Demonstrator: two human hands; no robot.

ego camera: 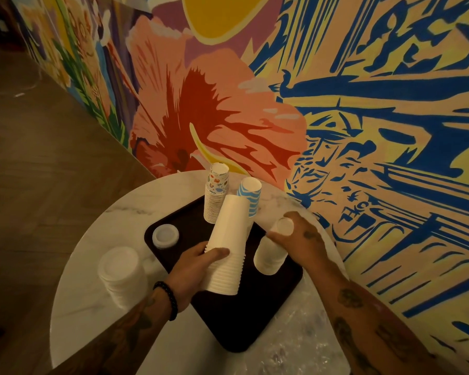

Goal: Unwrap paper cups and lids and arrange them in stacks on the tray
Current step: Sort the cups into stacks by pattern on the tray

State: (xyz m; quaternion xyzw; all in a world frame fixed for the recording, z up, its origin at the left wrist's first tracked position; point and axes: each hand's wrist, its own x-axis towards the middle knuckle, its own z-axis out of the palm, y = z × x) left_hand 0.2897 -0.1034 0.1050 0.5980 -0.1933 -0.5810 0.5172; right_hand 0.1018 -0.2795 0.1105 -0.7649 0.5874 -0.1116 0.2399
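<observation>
A dark tray lies on a round white marble table. My left hand grips a tall stack of plain white cups, upside down and tilted, over the tray's middle. My right hand grips the top of a shorter white cup stack at the tray's right edge. At the far end stand a stack of patterned cups and a blue-and-white striped stack. A small pile of lids sits on the tray's left corner. A taller stack of white lids stands on the table, left of the tray.
A painted mural wall runs close behind and to the right of the table. Crumpled clear plastic wrap lies on the table at the near right. Wooden floor lies to the left.
</observation>
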